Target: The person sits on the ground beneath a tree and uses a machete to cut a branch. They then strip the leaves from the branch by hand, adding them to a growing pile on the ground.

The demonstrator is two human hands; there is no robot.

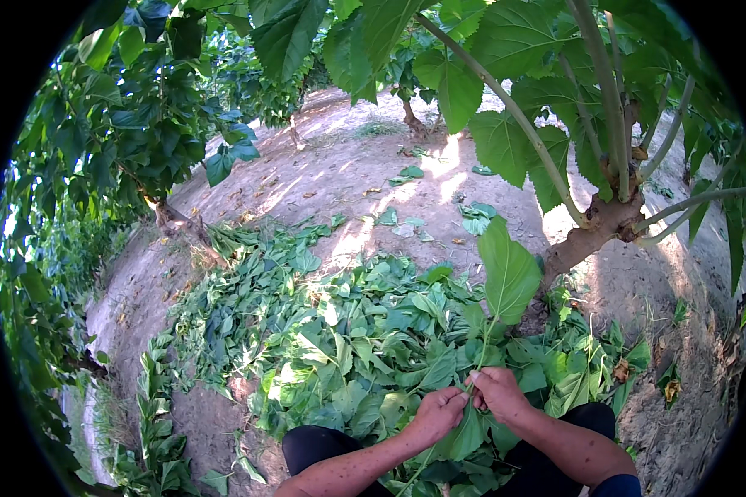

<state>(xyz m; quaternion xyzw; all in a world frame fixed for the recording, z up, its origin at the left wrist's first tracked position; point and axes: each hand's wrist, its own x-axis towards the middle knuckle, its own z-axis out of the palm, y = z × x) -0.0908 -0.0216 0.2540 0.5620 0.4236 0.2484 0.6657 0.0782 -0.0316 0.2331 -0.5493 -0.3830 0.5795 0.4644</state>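
Bare, pale brown ground [307, 178] spreads out under a leafy canopy, streaked with sunlight and shade. Trees [153, 108] with broad green leaves fill the ground's left edge and line its far edge. At the right, a closer tree rises from a short, leaning trunk [609, 222], its long branches [524, 124] fanning upward and outward.

A wide, loose pile [365, 331] of picked green leaves covers the middle of the ground and runs up to its near edge. A narrow leafy row [153, 414] lies toward the near left corner, apart from the main heap. The person's dark-clothed knees [315, 447] show at the near edge, one on each side of the hands, and a dark blue sleeve [617, 486] shows on the right arm.

The left hand [439, 412] and right hand [499, 393] meet over the near edge of the pile, just beside each other. Both have their fingers pinched together, clamped on a thin green stem [484, 349]. It slants between the knees, topped by one large, bright leaf [508, 273] standing upright in front of the trunk's base. A small, curled brown leaf [622, 370] lies right of the pile.
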